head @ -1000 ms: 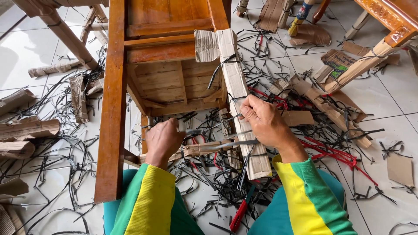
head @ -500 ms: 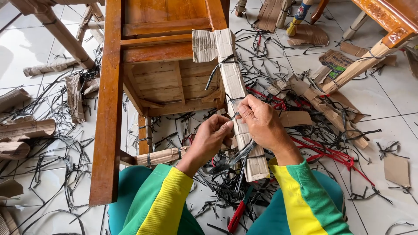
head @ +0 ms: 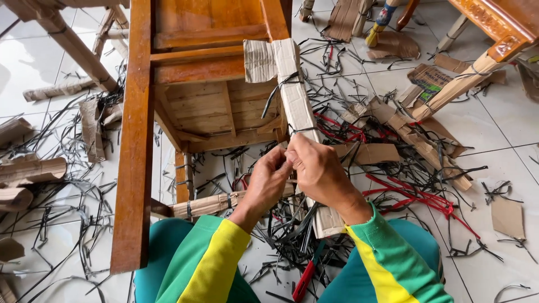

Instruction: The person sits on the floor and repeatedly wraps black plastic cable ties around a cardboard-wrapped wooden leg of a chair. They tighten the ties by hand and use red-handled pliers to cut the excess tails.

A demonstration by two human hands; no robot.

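Hands meeting on a cardboard-wrapped chair leg, amid strap and cardboard litter.

Left hand (head: 268, 182) and right hand (head: 319, 170) are closed together, fingertips pinched on a black plastic strap (head: 300, 129) at the near-middle of the brown corrugated-cardboard-wrapped wooden leg (head: 296, 104); what exactly lies between the fingers cannot be told. That leg runs from the far middle towards the near right, belonging to the overturned orange-varnished wooden chair (head: 135, 140), whose long side rail borders the hands on the left. A second cardboard-wrapped rung (head: 210, 205) lies just left of the left wrist. Red-handled cutters (head: 305, 279) lie near, between the knees. White tiled floor (head: 33, 67) is crowded on all sides with cut black straps, red straps (head: 415, 197) at right, and cardboard scraps; open tile shows only at far left and near right.
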